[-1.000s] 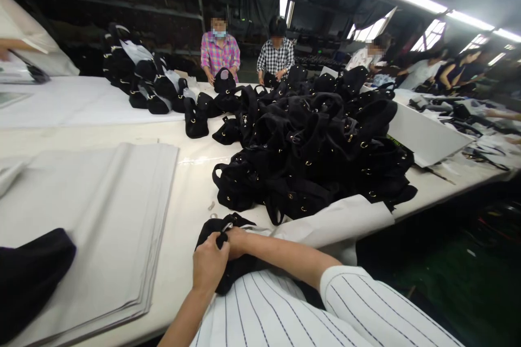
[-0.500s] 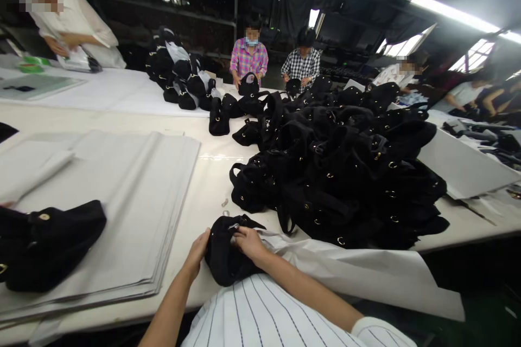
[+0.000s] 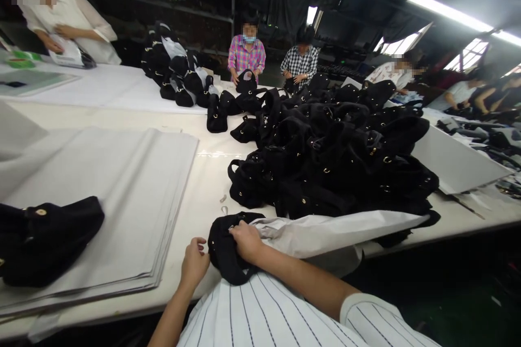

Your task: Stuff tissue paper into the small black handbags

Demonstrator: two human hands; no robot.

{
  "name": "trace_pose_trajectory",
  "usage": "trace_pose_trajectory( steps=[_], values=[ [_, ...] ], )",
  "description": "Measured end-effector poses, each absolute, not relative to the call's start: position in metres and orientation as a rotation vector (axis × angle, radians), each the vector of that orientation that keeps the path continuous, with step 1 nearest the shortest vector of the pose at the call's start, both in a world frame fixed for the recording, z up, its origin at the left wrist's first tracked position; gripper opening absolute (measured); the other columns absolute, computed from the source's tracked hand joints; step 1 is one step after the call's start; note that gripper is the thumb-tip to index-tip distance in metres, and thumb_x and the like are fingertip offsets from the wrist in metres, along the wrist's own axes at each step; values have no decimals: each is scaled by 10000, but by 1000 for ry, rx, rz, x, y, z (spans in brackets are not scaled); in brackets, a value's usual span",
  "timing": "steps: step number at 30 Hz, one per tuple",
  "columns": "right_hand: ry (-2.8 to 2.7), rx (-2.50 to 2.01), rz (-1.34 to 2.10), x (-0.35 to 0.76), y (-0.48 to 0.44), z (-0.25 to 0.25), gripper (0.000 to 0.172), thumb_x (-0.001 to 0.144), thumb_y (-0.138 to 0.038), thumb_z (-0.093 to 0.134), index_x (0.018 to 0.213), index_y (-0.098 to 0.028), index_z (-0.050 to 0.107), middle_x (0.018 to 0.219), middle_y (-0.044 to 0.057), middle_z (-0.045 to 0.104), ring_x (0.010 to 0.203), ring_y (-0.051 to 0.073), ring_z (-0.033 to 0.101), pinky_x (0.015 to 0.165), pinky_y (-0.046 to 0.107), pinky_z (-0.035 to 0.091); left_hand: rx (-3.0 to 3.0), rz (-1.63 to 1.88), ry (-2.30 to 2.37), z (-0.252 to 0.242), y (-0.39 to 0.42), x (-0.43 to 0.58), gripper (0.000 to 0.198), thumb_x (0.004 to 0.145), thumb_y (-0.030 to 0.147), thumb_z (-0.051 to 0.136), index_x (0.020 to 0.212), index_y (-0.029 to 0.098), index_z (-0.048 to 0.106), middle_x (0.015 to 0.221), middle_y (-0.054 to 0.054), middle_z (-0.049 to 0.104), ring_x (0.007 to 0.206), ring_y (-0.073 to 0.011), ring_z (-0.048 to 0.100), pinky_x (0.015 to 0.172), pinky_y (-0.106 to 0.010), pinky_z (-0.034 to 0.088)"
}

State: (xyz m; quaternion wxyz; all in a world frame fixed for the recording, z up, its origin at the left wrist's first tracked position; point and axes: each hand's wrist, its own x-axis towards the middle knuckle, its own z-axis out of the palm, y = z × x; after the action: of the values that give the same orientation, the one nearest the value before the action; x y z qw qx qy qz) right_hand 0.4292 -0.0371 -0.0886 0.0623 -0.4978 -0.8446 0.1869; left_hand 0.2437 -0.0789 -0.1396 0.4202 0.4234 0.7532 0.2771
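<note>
A small black fabric bag (image 3: 228, 265) with an open mouth lies at the table's front edge against my body. My right hand (image 3: 246, 241) is closed at the bag's mouth, by a small shiny spot; its fingertips are partly hidden. From beside that hand a long crumpled sheet of white paper (image 3: 325, 233) stretches right, its near end bunched at the bag. My left hand (image 3: 195, 261) is just left of the bag, fingers bent but apart, holding nothing; whether it touches the bag I cannot tell.
A large pile of black bags (image 3: 334, 152) with gold-coloured rings rises beyond my right arm. On the left, another black bag (image 3: 52, 238) lies on a stack of white paper sheets (image 3: 134, 190). Several co-workers stand across the table, two in checked shirts (image 3: 247, 54).
My left hand has let go of the bag's left side and moved slightly down and away. The right hand stays at the mouth. The paper's far end has swung up onto the pile.
</note>
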Motion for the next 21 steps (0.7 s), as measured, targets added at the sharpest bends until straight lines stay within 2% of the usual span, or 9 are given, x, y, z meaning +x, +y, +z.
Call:
trace_pose_trajectory(
  steps=[3, 6, 9, 12, 15, 18, 21],
  values=[
    [-2673, -1413, 476, 433, -33, -94, 199, 849, -135, 490, 787, -134, 679, 868, 139, 676, 992, 268, 529, 793, 363, 437, 1114, 615, 1694, -140, -98, 259, 415, 607, 260, 711, 980, 160, 561, 792, -48, 673, 758, -237, 659, 686, -347, 528],
    [-2614, -1392, 710, 435, -17, -101, 177, 809, -96, 520, 773, -110, 693, 885, 159, 676, 1003, 257, 532, 856, 368, 415, 1229, 608, 1597, -135, -100, 279, 402, 686, 295, 689, 1036, 153, 549, 974, -114, 700, 935, -288, 665, 762, -365, 520],
    [-2460, -1456, 898, 435, -5, -106, 158, 775, -90, 552, 743, -99, 707, 812, 125, 683, 872, 215, 584, 758, 303, 428, 1384, 527, 1774, -125, -94, 290, 350, 796, 256, 580, 1116, 133, 509, 1022, -170, 689, 970, -311, 669, 761, -366, 497],
    [-2335, -1500, 1033, 433, -5, -108, 223, 844, -171, 531, 753, -94, 720, 662, 53, 650, 651, 143, 566, 606, 235, 409, 1492, 505, 1843, -114, -92, 291, 355, 793, 162, 546, 1140, 106, 490, 982, -187, 688, 925, -305, 680, 743, -341, 482],
    [-2120, -1455, 1312, 434, -15, -110, 317, 912, -286, 484, 821, -90, 716, 632, 18, 619, 564, 110, 519, 545, 215, 401, 1548, 588, 1867, -105, -97, 288, 376, 789, 125, 524, 1162, 95, 484, 964, -180, 685, 892, -284, 686, 723, -316, 477],
    [-1761, -1184, 1728, 439, -24, -112, 326, 845, -409, 584, 795, -111, 708, 679, 12, 620, 621, 119, 543, 639, 252, 458, 1527, 578, 1929, -97, -102, 284, 468, 810, 132, 499, 1265, 56, 414, 859, -147, 697, 844, -286, 691, 690, -319, 471],
    [-1812, -917, 1851, 440, -28, -110, 293, 798, -407, 625, 686, -143, 689, 724, 11, 639, 728, 142, 588, 771, 285, 488, 1491, 575, 1975, -88, -104, 282, 458, 854, 170, 457, 1298, 64, 418, 850, -143, 709, 837, -292, 694, 684, -326, 466]
  ],
)
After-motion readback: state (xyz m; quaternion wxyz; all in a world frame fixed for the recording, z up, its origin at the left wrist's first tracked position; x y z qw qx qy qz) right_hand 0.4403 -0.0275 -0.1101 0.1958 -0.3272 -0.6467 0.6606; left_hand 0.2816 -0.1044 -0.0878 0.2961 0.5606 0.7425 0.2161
